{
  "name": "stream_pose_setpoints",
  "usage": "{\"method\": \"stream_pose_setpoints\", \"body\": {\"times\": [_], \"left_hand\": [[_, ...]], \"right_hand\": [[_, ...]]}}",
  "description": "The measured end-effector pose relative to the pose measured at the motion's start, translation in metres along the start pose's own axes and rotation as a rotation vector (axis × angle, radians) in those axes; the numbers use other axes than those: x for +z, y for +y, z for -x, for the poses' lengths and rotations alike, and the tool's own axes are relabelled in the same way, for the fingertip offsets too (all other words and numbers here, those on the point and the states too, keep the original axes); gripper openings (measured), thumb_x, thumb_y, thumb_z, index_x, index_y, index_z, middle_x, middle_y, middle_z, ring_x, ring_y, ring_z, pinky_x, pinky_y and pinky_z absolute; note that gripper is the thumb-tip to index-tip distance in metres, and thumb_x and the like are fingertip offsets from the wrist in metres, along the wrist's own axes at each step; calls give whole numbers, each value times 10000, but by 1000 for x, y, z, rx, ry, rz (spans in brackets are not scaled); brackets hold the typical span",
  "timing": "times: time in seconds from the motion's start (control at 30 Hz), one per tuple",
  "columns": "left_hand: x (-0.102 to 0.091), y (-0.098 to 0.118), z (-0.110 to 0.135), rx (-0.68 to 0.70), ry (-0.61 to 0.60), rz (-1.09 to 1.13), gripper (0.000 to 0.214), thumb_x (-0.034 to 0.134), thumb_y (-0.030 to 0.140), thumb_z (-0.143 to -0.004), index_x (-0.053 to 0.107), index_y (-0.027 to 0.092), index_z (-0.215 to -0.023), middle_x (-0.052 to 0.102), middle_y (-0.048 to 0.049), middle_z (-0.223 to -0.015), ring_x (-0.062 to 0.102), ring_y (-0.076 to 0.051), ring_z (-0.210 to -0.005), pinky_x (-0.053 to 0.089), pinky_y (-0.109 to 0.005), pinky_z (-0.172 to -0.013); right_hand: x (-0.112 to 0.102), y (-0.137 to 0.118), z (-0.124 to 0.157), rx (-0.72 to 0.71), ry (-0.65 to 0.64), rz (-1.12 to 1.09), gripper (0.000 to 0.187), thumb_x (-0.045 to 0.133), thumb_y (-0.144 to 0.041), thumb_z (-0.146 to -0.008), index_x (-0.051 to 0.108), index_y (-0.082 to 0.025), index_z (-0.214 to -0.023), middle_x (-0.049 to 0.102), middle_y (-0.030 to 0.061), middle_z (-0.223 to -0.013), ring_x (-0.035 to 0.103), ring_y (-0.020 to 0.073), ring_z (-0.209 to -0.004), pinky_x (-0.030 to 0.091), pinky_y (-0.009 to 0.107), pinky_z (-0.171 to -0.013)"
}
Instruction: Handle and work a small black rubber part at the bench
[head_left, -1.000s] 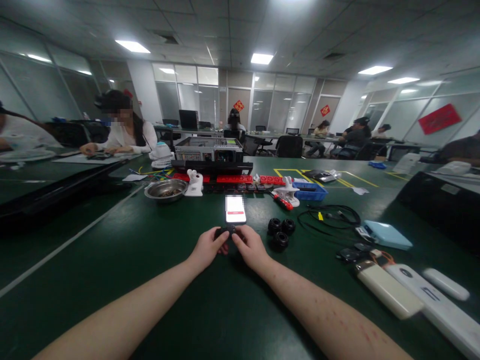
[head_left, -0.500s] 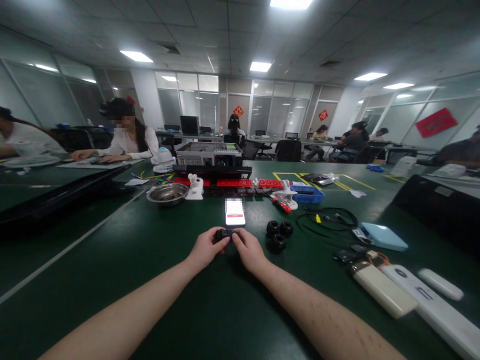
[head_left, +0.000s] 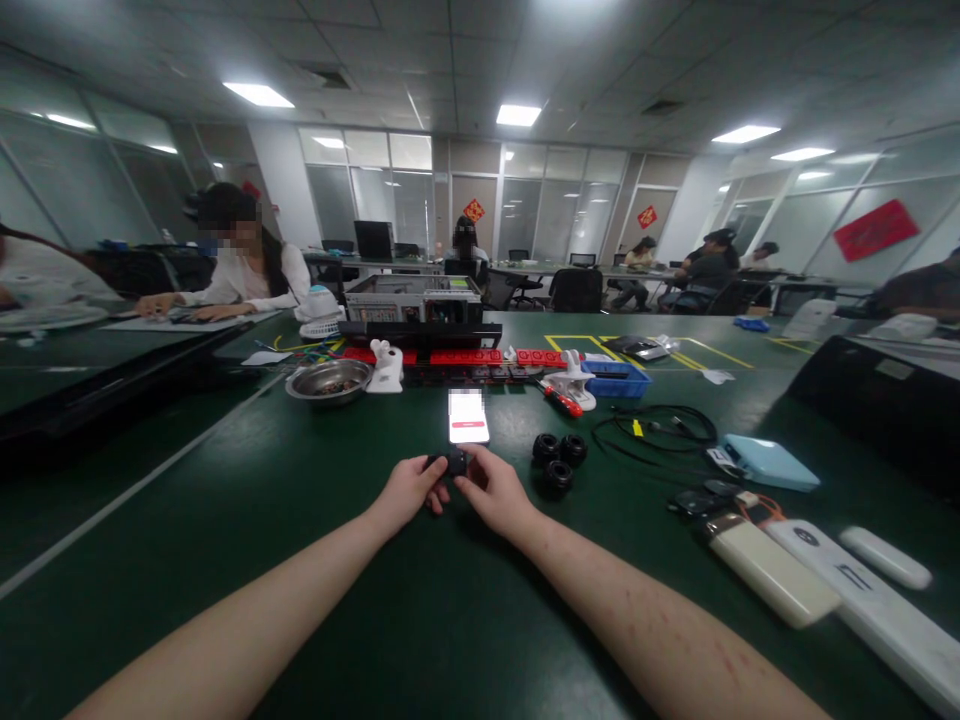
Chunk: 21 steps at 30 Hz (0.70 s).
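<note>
Both my hands meet over the green table and pinch one small black part between their fingertips. My left hand grips its left side and my right hand its right side. Just beyond the part lies a phone with a lit white screen. Three black round parts sit in a cluster right of my right hand.
A metal bowl, a white holder, red blocks, a blue tray and a red-handled screwdriver lie further back. Black cable, a light-blue box and white power banks are at right. Other people sit at neighbouring tables.
My hands have stayed together on the small black part, with the fingers shifting slightly around it. The view has moved a little; nothing else on the table has moved.
</note>
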<state>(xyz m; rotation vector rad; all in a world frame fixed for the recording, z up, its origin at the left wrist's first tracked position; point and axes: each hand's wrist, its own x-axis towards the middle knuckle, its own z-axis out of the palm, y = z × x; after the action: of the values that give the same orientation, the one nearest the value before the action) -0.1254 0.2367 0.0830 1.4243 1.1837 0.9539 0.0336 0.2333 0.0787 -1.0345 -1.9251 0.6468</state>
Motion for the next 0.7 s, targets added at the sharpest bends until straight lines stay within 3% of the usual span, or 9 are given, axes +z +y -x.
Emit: {"method": "stream_pose_setpoints", "body": {"times": [0.2,0.4,0.47,0.57,0.7], "left_hand": [[0,-1,1,29,27,10,305,522,437,-707,525,132,-706,505,52,-437,472,-82,-351,368,-186,-373],[5,8,8,90,81,3,287,584,324,-677,533,131,-883,544,33,-591,528,-103,-484,443,-224,-474],[6,12,11,100,110,-37,329,607,299,-657,530,136,-932,568,14,-672,540,-109,-509,458,-238,-492],[7,16,15,126,112,-91,360,624,291,-639,541,146,-958,594,-24,-799,569,-135,-595,486,-269,-545],[7,14,15,137,112,-105,379,616,314,-647,535,144,-976,601,-24,-787,570,-137,-593,479,-279,-566]], "right_hand": [[-1,-4,2,-18,-4,37,373,565,-204,-709,491,-215,-1074,550,4,-763,499,133,-644,405,257,-603],[1,-1,2,70,29,-16,363,479,-372,-787,442,-208,-1109,550,9,-767,510,135,-642,395,250,-578],[1,1,1,99,30,6,278,391,-397,-831,520,-192,-966,542,3,-707,505,134,-630,383,244,-569],[0,3,-2,110,11,43,364,326,-409,-854,532,-167,-677,508,-6,-604,483,125,-585,361,233,-545],[-1,2,-3,82,-11,42,351,339,-381,-854,528,-162,-655,520,-3,-606,481,122,-578,357,227,-540]]}}
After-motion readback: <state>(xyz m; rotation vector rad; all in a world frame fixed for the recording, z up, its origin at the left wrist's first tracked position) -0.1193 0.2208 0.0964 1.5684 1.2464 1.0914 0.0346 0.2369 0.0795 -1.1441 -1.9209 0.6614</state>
